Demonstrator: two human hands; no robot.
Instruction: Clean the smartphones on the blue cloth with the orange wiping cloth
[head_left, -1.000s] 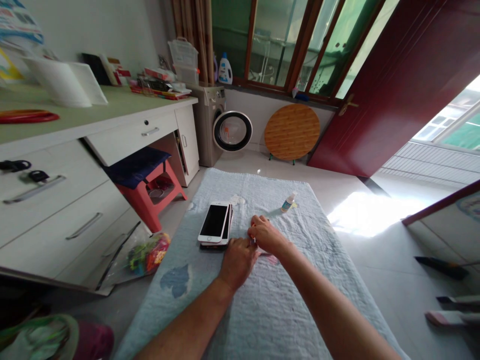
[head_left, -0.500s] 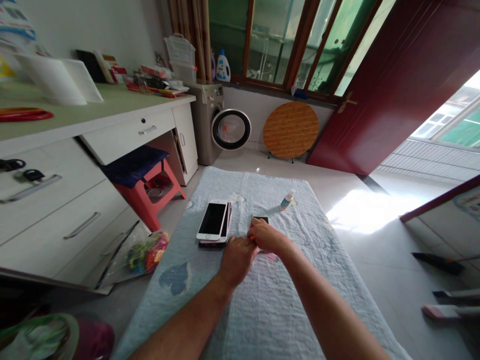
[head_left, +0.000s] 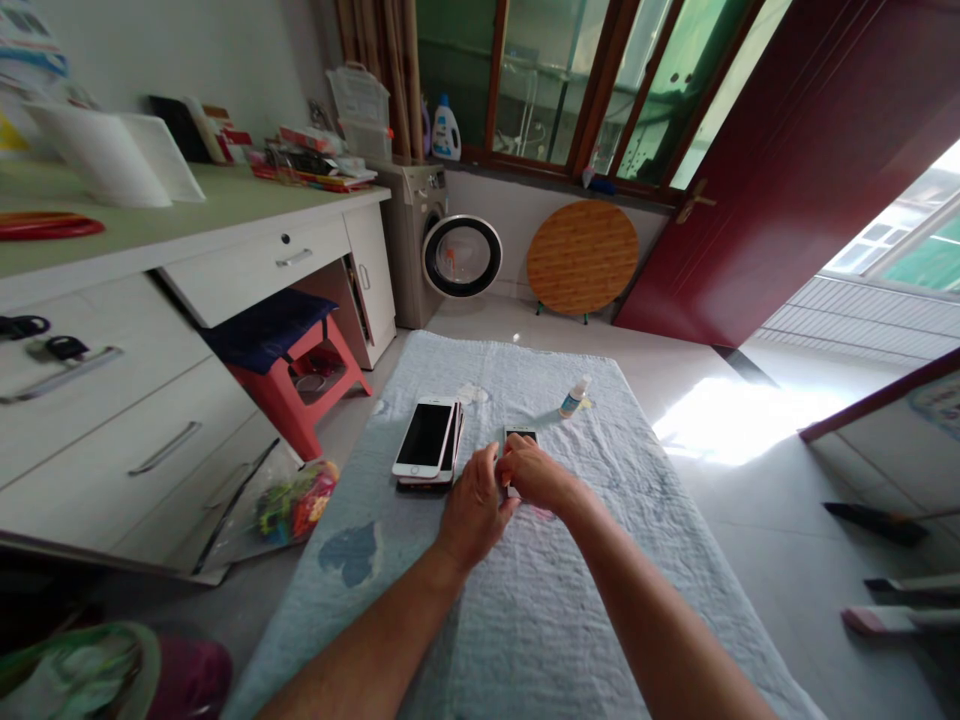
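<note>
While the left hand [head_left: 472, 505] and right hand [head_left: 536, 475] are pinching fingers shut over the small white-edged phone [head_left: 520, 436], a slip is threatening to knock it into the neighbouring stack of white phones [head_left: 426, 445].

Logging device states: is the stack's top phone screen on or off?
Off: the top phone faces up, its screen entirely black.

One phone stack [head_left: 424, 443], one bottle [head_left: 574, 397], one stool [head_left: 294, 380]
</note>
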